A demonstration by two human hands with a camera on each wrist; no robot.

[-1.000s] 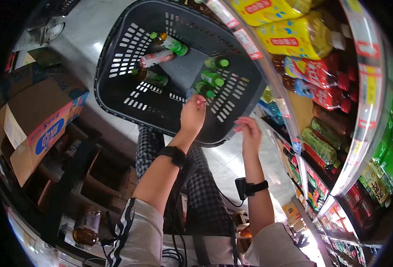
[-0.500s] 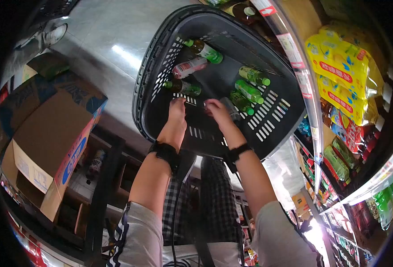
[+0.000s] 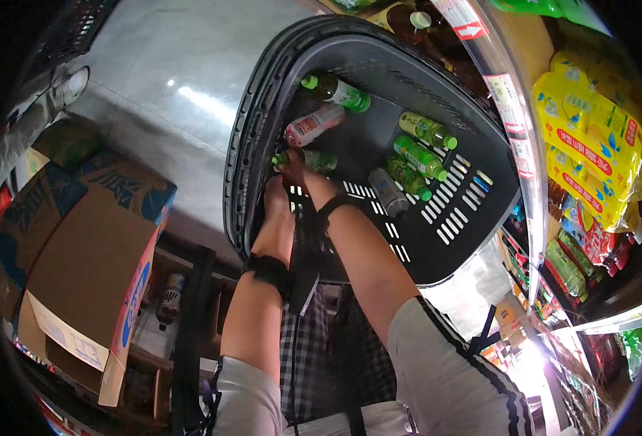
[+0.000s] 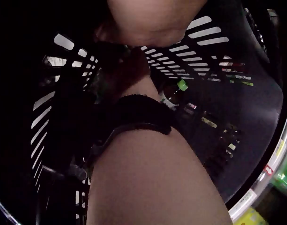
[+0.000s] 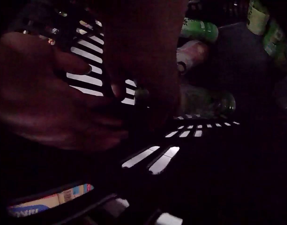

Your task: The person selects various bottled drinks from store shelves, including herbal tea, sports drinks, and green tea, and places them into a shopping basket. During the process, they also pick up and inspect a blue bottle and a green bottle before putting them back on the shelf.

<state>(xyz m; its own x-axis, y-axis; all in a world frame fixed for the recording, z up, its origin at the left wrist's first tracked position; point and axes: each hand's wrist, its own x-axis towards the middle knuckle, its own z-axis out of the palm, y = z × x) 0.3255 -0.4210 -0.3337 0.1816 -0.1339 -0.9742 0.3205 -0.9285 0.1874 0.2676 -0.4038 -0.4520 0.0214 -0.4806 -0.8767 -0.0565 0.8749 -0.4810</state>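
A dark plastic shopping basket [image 3: 401,211] holds several drink bottles. On the left side lies a green-capped bottle [image 3: 321,160], on its side. My right hand [image 3: 297,166] is over its neck, thumb and fingers around it near the green cap. My left hand [image 3: 277,200] is just below, beside the basket's near left wall, its fingers loosely bent around nothing in the right wrist view. A pink-labelled bottle [image 3: 315,125] and another green-labelled bottle [image 3: 350,96] lie farther in. Green-capped bottles [image 3: 420,156] and a clear bottle [image 3: 388,191] lie on the right.
Store shelves with a price-tag rail [image 3: 506,109] run along the right, stocked with yellow-wrapped drink packs [image 3: 590,145]. An open cardboard box [image 3: 88,254] stands at the left. Grey floor [image 3: 168,94] shows beyond the basket, with a person's shoe [image 3: 74,86] at the far left.
My right hand has come in from outside the basket and crossed left to the bottle. My left hand has moved left and down to the near wall. The basket appears farther right in view.
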